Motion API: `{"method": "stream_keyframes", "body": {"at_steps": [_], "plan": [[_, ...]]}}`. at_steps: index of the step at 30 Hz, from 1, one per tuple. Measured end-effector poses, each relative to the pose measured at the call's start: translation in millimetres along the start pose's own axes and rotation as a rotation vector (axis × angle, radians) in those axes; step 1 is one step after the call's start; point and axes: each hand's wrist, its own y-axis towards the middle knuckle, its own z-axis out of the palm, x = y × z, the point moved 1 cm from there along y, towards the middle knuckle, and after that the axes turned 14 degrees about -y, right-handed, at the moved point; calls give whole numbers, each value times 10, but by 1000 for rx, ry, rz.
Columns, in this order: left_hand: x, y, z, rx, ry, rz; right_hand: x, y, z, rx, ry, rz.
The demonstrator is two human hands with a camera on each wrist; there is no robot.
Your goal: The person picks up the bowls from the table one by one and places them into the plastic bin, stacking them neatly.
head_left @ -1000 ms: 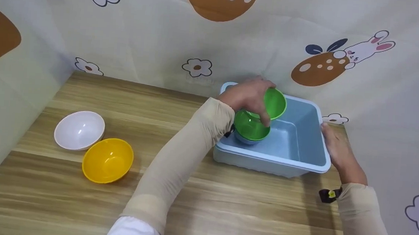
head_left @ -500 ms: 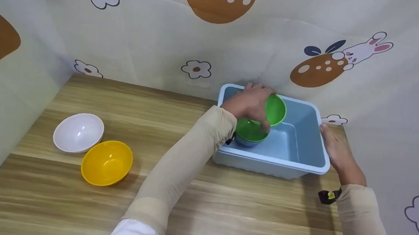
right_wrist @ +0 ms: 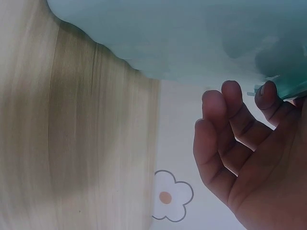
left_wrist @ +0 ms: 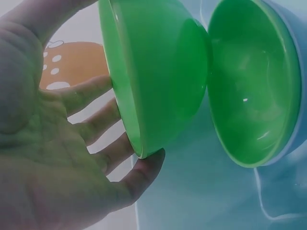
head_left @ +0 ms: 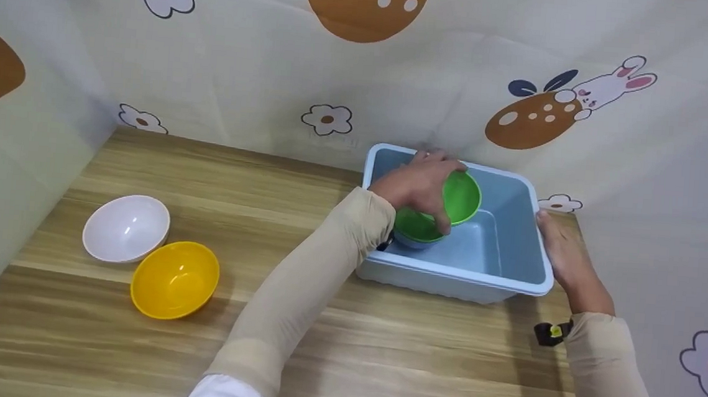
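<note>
Inside the blue tub point(head_left: 526, 270), the left hand point(head_left: 420, 181) grips a tilted green bowl point(head_left: 461, 196); the right hand point(head_left: 565, 257), fingers relaxed, rests against the tub's outer side.

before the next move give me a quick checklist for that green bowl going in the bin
1. Left hand grips the tilted green bowl by its rim: ok.
2. Landing spot, the second green bowl nested in a blue bowl in the bin: in place, ok.
3. Held bowl level for stacking: not ok, it is on its side.
4. Right hand rests against the bin at its right rim: ok.
5. Firmness of that hold: cannot tell.
6. White bowl and yellow bowl lie well away on the table: ok.
</note>
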Motion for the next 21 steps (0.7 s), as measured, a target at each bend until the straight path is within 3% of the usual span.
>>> {"method": "stream_keyframes", "body": {"at_steps": [8,15,21], "plan": [[26,-5,21,18,-7,-7,-17,9,6,-6,-13,6],[52,1,74,4,17,-6,-23,8,-3,-35,-26,-63],[61,0,102,12,43,-43,-5,-2,-11,-3,-12,-32]]}}
